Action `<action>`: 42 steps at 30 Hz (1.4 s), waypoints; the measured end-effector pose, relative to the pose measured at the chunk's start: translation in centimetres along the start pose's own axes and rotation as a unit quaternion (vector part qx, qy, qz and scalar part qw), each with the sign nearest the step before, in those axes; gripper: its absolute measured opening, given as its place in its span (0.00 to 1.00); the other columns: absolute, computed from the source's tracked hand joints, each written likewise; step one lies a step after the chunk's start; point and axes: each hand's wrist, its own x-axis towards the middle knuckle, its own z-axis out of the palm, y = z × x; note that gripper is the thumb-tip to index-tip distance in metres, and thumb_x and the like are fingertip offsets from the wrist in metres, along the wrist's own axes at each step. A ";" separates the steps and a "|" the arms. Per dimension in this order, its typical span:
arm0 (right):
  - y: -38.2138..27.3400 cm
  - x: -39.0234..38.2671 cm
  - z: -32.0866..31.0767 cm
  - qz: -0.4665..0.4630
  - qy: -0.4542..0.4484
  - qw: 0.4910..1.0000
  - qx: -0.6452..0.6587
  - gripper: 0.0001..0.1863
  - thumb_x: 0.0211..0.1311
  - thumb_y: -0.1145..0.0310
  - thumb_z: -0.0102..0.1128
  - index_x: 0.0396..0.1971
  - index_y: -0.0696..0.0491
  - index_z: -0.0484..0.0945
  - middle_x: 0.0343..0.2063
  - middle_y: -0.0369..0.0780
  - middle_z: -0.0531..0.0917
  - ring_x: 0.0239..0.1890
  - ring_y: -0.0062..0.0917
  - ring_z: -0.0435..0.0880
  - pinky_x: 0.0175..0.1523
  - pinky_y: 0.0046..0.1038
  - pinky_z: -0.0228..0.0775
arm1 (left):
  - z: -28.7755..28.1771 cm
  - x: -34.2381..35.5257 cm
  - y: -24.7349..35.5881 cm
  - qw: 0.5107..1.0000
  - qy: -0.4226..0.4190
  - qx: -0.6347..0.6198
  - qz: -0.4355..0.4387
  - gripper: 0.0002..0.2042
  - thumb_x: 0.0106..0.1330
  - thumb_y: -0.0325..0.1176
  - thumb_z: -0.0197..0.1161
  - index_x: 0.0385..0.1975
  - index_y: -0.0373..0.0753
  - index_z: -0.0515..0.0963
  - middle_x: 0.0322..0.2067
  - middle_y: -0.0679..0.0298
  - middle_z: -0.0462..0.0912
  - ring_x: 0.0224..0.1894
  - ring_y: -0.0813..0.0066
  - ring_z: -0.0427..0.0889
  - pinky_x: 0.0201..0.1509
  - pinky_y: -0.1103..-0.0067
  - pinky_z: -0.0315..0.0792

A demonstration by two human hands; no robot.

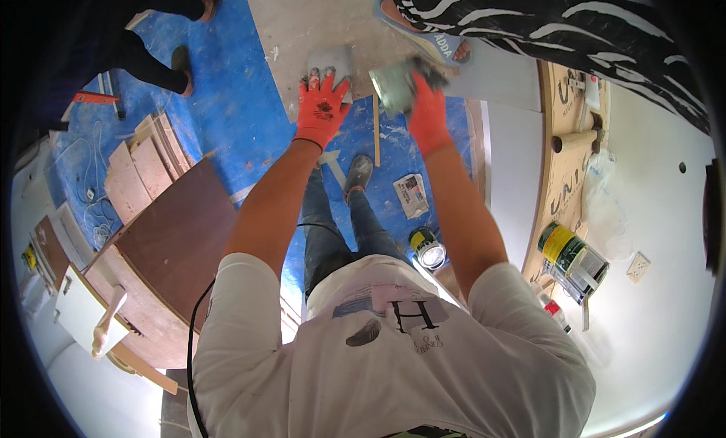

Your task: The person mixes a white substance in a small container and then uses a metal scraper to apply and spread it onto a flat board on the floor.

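My left hand (324, 111), in an orange glove with dark fingertips, grips a flat grey square plate (334, 57). Its fingers spread over the plate, which shows beyond them and beside the thumb. To the right, my right hand (428, 109) wears a matching glove and is closed around a pale greenish flat blade or plate (392, 90). Motion smears the right fingers and that tool, so its exact kind is unclear. Both tools are over a greyish-brown board (291, 29) with pale smears, and the gap between the two hands is small.
Another person's sandalled foot (435, 41) is close beyond my right hand. Someone else's legs (147, 63) stand far left. Blue sheeting (219, 75) covers the floor. A wooden strip (376, 132), paint cans (428, 249) and a brown panel (178, 234) surround me.
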 end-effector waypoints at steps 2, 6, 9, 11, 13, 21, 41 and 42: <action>-0.2 -5.6 -3.2 -0.037 -0.024 0.977 -0.210 0.25 0.61 0.79 0.61 0.60 0.53 0.78 0.56 0.52 0.81 0.63 0.49 0.77 0.64 0.39 0.72 | -0.8 -0.1 -0.3 1.000 -0.004 -0.010 0.026 0.25 0.68 0.47 0.65 0.65 0.52 0.78 0.66 0.59 0.76 0.69 0.50 0.71 0.74 0.55 0.61; -0.2 -14.2 -5.4 0.189 -0.094 0.958 -0.196 0.23 0.62 0.78 0.61 0.59 0.55 0.79 0.54 0.51 0.83 0.63 0.45 0.78 0.67 0.39 0.70 | -4.3 0.4 -1.3 0.987 0.105 -0.122 -0.027 0.17 0.72 0.44 0.62 0.57 0.49 0.83 0.56 0.59 0.85 0.59 0.55 0.80 0.66 0.61 0.71; -0.4 -16.3 -4.9 0.495 0.143 0.762 0.392 0.25 0.62 0.78 0.60 0.60 0.56 0.79 0.49 0.52 0.85 0.59 0.46 0.81 0.65 0.41 0.71 | -7.0 3.4 -3.4 0.895 0.048 -0.402 -0.188 0.18 0.73 0.46 0.61 0.56 0.45 0.83 0.52 0.59 0.86 0.54 0.51 0.82 0.62 0.62 0.74; -1.1 -16.0 -4.9 0.466 0.099 0.778 0.411 0.22 0.64 0.76 0.61 0.59 0.58 0.79 0.47 0.49 0.87 0.54 0.41 0.84 0.61 0.39 0.73 | -7.4 6.2 -5.2 0.896 -0.062 -0.386 -0.213 0.20 0.74 0.47 0.61 0.59 0.42 0.81 0.55 0.56 0.85 0.56 0.48 0.81 0.62 0.62 0.74; -2.0 -14.3 -5.2 0.288 0.029 0.933 0.213 0.20 0.67 0.74 0.62 0.58 0.59 0.79 0.46 0.45 0.87 0.51 0.37 0.85 0.57 0.37 0.76 | -6.2 8.0 -6.6 0.925 -0.044 -0.323 -0.196 0.24 0.73 0.47 0.62 0.62 0.39 0.78 0.58 0.52 0.82 0.58 0.46 0.79 0.63 0.62 0.73; -6.8 -2.1 4.6 0.187 0.059 0.884 0.425 0.18 0.65 0.71 0.67 0.54 0.59 0.80 0.48 0.43 0.86 0.50 0.31 0.82 0.56 0.35 0.74 | 3.3 -5.4 0.5 0.999 0.045 -0.030 -0.005 0.33 0.71 0.51 0.59 0.71 0.38 0.68 0.74 0.50 0.64 0.79 0.54 0.56 0.82 0.55 0.50; -10.1 4.3 12.4 0.255 -0.052 0.947 0.187 0.07 0.63 0.67 0.61 0.30 0.54 0.78 0.25 0.39 0.82 0.27 0.32 0.80 0.36 0.39 0.71 | 1.4 -5.0 4.1 0.983 -0.092 -0.162 -0.014 0.32 0.68 0.49 0.59 0.67 0.35 0.72 0.66 0.50 0.75 0.73 0.48 0.67 0.77 0.54 0.57; -9.5 3.8 12.1 0.219 -0.073 0.963 0.142 0.08 0.63 0.65 0.62 0.31 0.55 0.79 0.26 0.39 0.82 0.28 0.30 0.80 0.37 0.38 0.72 | 1.4 -4.9 4.1 0.983 -0.089 -0.157 -0.025 0.32 0.67 0.49 0.59 0.67 0.35 0.72 0.65 0.50 0.75 0.72 0.48 0.67 0.77 0.54 0.57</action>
